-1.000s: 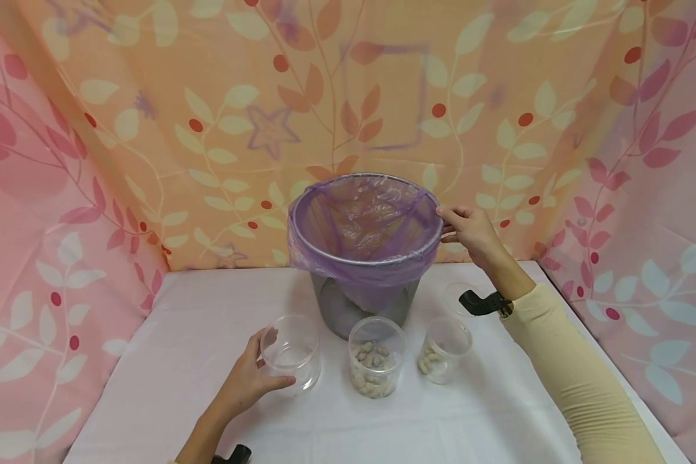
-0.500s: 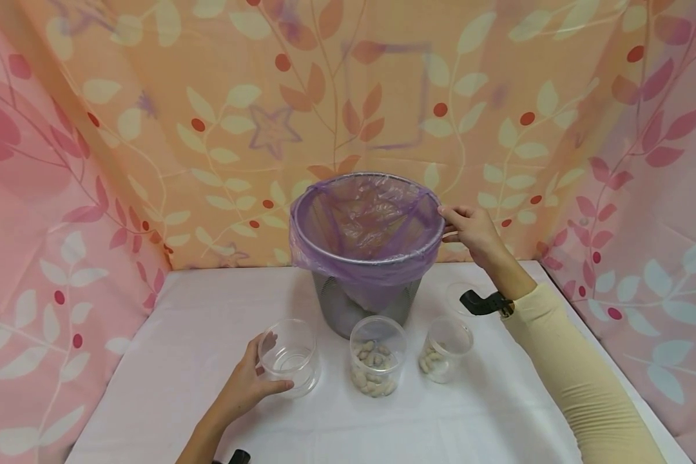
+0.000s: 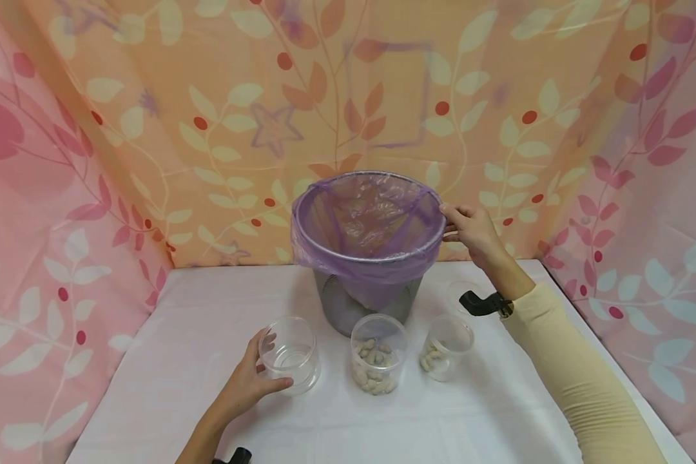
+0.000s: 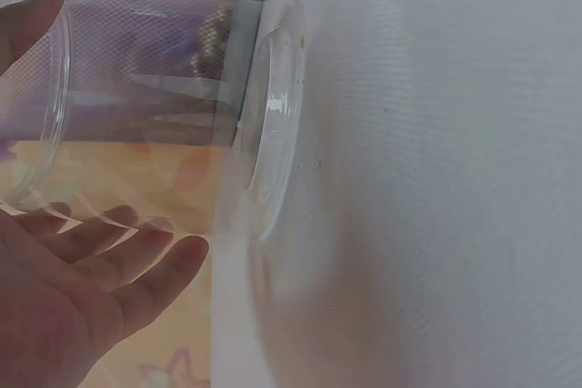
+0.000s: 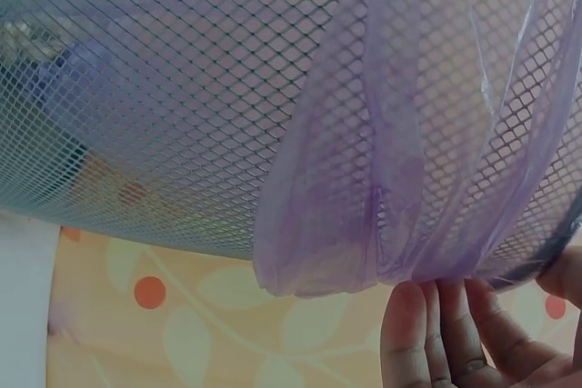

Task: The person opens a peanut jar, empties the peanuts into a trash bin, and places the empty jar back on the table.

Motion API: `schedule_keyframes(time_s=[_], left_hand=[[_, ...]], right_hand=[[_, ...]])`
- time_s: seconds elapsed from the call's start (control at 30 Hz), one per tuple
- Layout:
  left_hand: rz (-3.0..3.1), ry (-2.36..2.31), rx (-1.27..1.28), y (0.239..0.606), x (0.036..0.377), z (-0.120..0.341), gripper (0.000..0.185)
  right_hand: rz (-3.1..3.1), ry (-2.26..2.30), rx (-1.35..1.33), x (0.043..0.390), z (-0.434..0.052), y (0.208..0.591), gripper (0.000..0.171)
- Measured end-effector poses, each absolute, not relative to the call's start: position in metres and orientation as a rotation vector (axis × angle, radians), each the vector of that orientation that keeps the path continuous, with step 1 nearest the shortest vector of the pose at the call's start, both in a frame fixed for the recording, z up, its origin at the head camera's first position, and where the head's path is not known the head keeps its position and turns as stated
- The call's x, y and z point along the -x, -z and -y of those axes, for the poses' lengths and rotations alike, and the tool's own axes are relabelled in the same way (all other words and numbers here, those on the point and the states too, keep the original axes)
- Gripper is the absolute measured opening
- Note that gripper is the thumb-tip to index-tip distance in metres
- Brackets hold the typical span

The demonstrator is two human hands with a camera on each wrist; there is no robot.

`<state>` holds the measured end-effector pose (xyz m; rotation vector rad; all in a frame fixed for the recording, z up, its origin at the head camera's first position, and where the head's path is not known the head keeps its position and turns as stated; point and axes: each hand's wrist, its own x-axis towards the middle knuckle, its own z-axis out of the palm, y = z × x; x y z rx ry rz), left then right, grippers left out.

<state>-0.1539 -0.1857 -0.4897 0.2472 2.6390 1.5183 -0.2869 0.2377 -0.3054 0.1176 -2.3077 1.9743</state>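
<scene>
A mesh bin point(image 3: 336, 309) lined with a purple bag point(image 3: 365, 222) stands at the back middle of the white table point(image 3: 162, 361). My right hand point(image 3: 448, 217) grips the bin's rim on its right side. In the right wrist view my fingers point(image 5: 436, 333) touch the bag's hanging edge point(image 5: 364, 179) against the mesh point(image 5: 164, 88). My left hand point(image 3: 275, 361) holds an empty clear cup point(image 3: 296, 351) that stands on the table in front of the bin, to its left. In the left wrist view the cup point(image 4: 155, 70) sits between my thumb and fingers point(image 4: 136, 270).
Two clear cups with peanuts in them stand in front of the bin, one in the middle point(image 3: 377, 364) and a smaller one to its right point(image 3: 445, 348). A clear lid point(image 3: 461, 293) lies behind the smaller cup. Patterned cloth walls close in the table on three sides.
</scene>
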Motion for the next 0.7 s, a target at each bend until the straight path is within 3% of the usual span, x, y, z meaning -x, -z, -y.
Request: schedule_keyframes(time_s=[0.37, 0.7], left_hand=[[-2.667, -1.555, -0.343, 0.487, 0.152, 0.191, 0.109], [-2.747, -1.599, -0.406, 0.473, 0.154, 0.192, 0.108]], right_hand=[[2.26, -1.996, -0.097, 0.282, -0.239, 0.305, 0.034], [2.382, -1.856, -0.13, 0.255, -0.251, 0.306, 0.026]])
